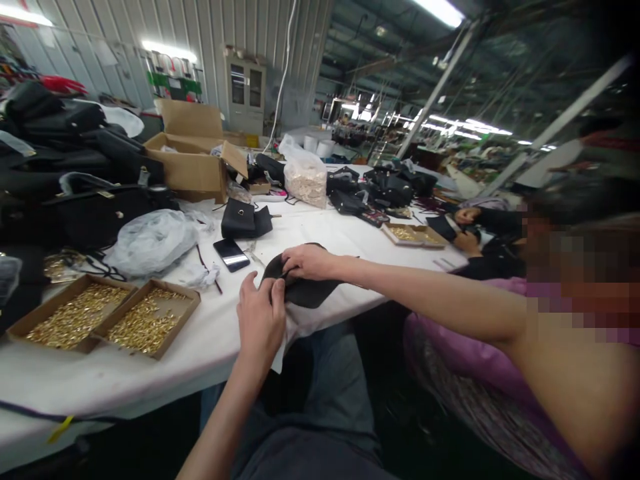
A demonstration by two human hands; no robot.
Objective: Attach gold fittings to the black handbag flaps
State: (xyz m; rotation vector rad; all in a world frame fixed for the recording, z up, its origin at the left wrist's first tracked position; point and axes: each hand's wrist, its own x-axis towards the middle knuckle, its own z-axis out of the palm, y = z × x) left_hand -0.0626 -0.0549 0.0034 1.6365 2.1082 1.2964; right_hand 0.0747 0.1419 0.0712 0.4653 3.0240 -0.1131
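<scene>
A dark, flat piece of leather-like material [313,293] lies at the front edge of the white-covered table. My left hand [261,313] grips its left end, thumb and fingers bent around the edge. From above, my right hand [309,261] pinches the upper part of the same piece, with the fingertips close to my left hand. What lies between the fingertips is too small to make out. A pale strip [278,359] hangs below my left hand. Just beyond the piece is a black phone [231,255], and behind that a small black bag [245,219].
Two cardboard trays of gold-coloured parts [147,319] stand at the left, near clear plastic wrap [153,241] and piled black bags [95,207]. Behind are an open carton [193,172] and a plastic sack [306,177]. Another person's hands [467,240] are at the right.
</scene>
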